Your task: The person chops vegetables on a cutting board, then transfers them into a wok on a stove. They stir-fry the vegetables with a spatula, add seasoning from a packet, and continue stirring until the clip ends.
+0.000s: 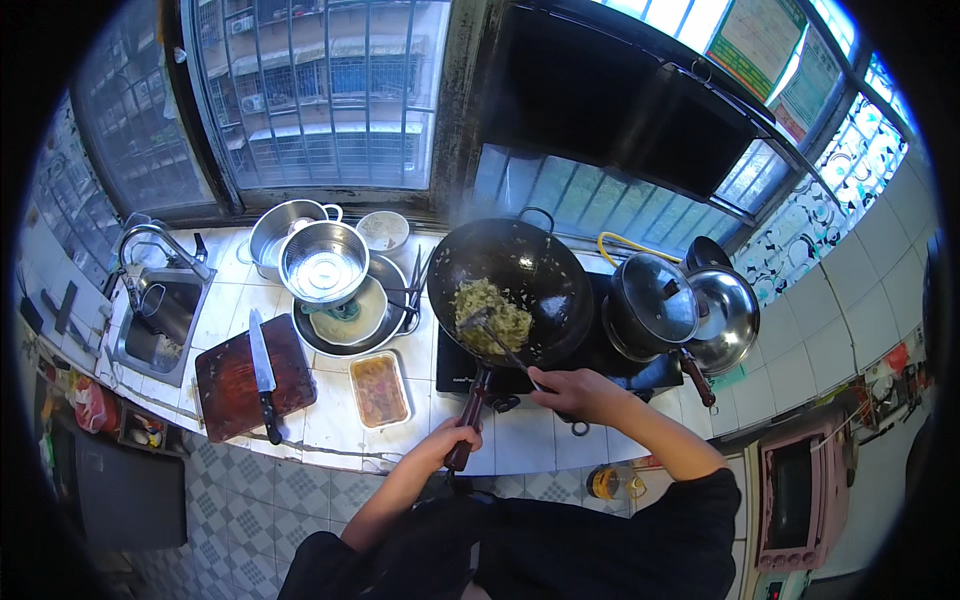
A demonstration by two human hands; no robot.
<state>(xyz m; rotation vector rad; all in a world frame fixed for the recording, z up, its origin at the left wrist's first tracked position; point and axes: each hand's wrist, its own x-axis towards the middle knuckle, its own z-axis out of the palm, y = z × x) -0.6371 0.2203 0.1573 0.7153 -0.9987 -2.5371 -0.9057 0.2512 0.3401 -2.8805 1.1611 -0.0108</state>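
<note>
A black wok (551, 292) sits on the left side of a black gas stove (454, 367). My left hand (448, 442) is closed around the wok's dark wooden handle (473, 409). In my right hand (577, 394) is a metal spatula (508, 352) with a dark grip. Its blade rests in a mound of chopped yellow-green food (487, 300) on the left part of the wok, and the blade's edge is partly hidden by the food. Small bits of food cling to the wok's wall, and faint steam hangs above it.
Right of the wok stand a glass-lidded saucepan (645, 300) and a shiny metal lid (731, 319). To the left are a foil tray of food (379, 391), stacked metal bowls (324, 259), and a kitchen knife (262, 367) across a wooden cutting board (232, 382). A sink (161, 330) lies farther left.
</note>
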